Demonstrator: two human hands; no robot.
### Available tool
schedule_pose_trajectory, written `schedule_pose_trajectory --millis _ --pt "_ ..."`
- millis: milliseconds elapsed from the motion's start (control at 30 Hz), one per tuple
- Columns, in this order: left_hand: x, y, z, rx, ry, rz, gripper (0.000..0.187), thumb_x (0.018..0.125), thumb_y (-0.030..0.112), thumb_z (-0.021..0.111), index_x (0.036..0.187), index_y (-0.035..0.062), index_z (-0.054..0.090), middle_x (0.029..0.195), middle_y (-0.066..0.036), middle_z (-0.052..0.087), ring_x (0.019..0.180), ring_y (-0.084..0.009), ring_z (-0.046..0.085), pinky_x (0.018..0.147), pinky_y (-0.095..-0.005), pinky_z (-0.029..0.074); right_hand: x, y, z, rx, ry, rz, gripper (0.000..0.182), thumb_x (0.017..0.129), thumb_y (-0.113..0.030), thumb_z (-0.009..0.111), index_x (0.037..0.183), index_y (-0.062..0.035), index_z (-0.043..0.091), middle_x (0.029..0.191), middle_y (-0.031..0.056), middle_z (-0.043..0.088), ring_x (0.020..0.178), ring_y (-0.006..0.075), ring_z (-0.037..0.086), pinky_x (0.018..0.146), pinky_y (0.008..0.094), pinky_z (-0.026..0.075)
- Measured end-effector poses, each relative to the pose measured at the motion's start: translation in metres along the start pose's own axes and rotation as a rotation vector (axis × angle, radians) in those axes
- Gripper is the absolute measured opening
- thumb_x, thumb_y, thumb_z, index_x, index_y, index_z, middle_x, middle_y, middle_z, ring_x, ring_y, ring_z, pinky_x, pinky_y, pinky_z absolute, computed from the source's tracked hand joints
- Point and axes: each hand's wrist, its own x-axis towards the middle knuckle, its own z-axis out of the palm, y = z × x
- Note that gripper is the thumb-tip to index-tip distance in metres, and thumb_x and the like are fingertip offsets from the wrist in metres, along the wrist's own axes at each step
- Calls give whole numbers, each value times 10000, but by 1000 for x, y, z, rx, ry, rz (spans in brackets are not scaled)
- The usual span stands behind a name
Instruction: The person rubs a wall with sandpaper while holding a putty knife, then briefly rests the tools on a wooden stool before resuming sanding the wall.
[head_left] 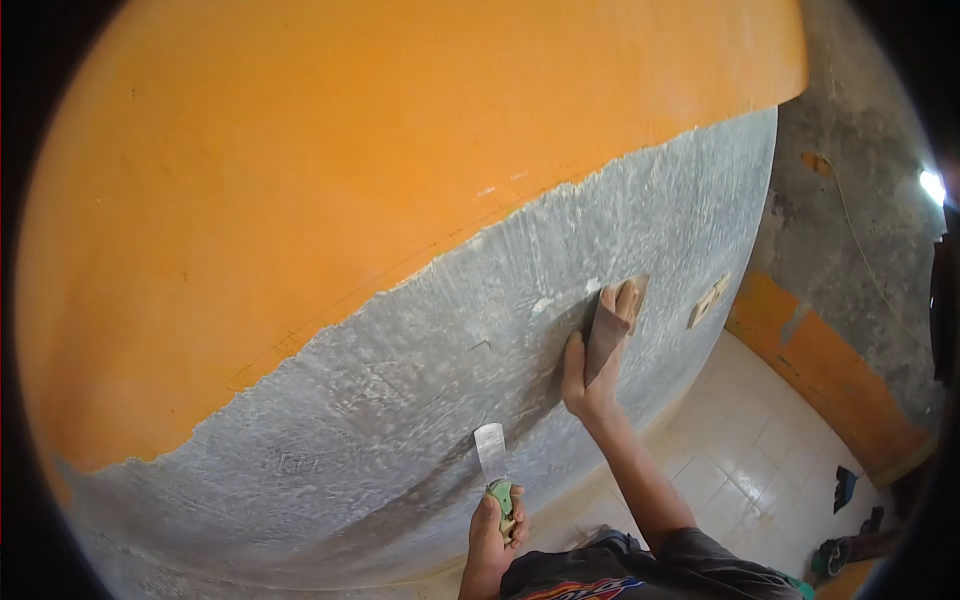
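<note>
My left hand (492, 530) is closed around the green handle of a putty knife (490, 450). Its broad metal blade points up, in front of the lower grey part of the wall (400, 390). Further up and to the right, my right hand (595, 385) presses a brown strip that looks like sandpaper (606, 338) against the rough grey surface. The strip runs across the palm, with fingertips showing above it and the thumb at its left side. Whatever lies beneath the fingers is hidden.
Orange paint (300, 180) covers the upper wall, ending in a ragged edge. A socket plate (709, 300) sits to the right of my right hand. Pale floor tiles (745, 440) show below. Dark objects (845, 488) lie at lower right, and a cable (855, 235) hangs on the far wall.
</note>
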Motion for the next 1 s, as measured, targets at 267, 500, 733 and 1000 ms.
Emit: schedule_pose_trajectory --millis 267,500,733,1000 --pt "12 -14 36 24 -29 60 448 951 453 440 1078 24 469 730 -19 455 440 -74 392 348 -202 267 -122 24 3 48 -280 4 728 783 -87 554 1411 18 200 1431 400 57 1292 627 45 1035 667 92" --pt "20 -14 65 46 -37 73 451 952 463 425 1054 26 468 699 -24 449 394 -76 350 335 -216 253 42 8 -26 15 -109 -122 686 803 -108 539 1399 38 232 1435 395 72 1310 602 50 1058 635 52" --pt "50 -9 118 89 -72 146 458 953 483 409 1017 32 460 666 -11 418 384 -74 310 335 -223 249 -104 54 0 19 -319 -119 732 786 -159 589 1396 23 228 1402 431 101 1280 640 80 1013 700 92" --pt "59 -12 140 -26 -127 165 409 940 494 439 1018 94 470 666 3 418 401 -62 302 360 -224 243 49 31 -42 81 -156 -106 661 766 -63 518 1380 22 290 1446 363 102 1320 576 77 1061 631 42"
